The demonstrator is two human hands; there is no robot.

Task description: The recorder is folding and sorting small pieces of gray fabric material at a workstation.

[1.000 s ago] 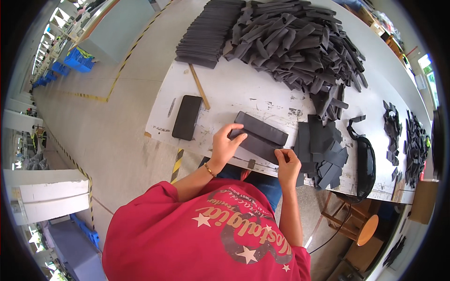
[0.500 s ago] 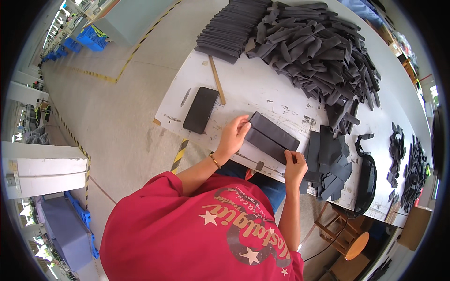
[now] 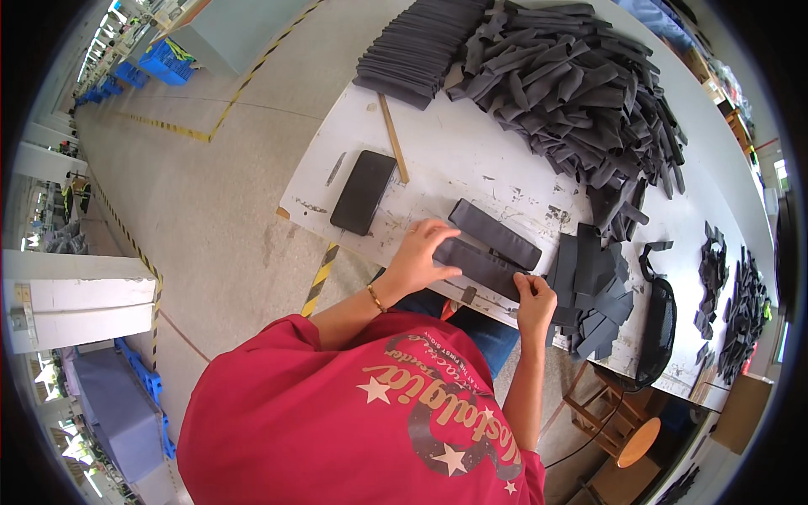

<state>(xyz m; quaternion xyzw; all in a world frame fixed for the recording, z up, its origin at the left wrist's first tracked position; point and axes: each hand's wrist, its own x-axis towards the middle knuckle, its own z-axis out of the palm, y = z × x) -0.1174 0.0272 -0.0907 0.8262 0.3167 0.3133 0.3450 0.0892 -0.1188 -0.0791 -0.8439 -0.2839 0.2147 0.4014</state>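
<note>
right hand pinches the right end of the near black strip, which lies on the counter and runs off to that hand's left; left hand at its other end, thumb and fingers spread wide, contact unclear. strip looks light, soft, bendy, probably not fragile or slippery; best gripped by its ends. flat black pieces right of right hand, far black strip just beyond both hands, loose black heap well beyond.

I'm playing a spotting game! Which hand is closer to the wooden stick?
Left. The left hand is nearer, below the wooden stick and slightly right in the picture; the right hand is farther away, lower and further right.
</note>
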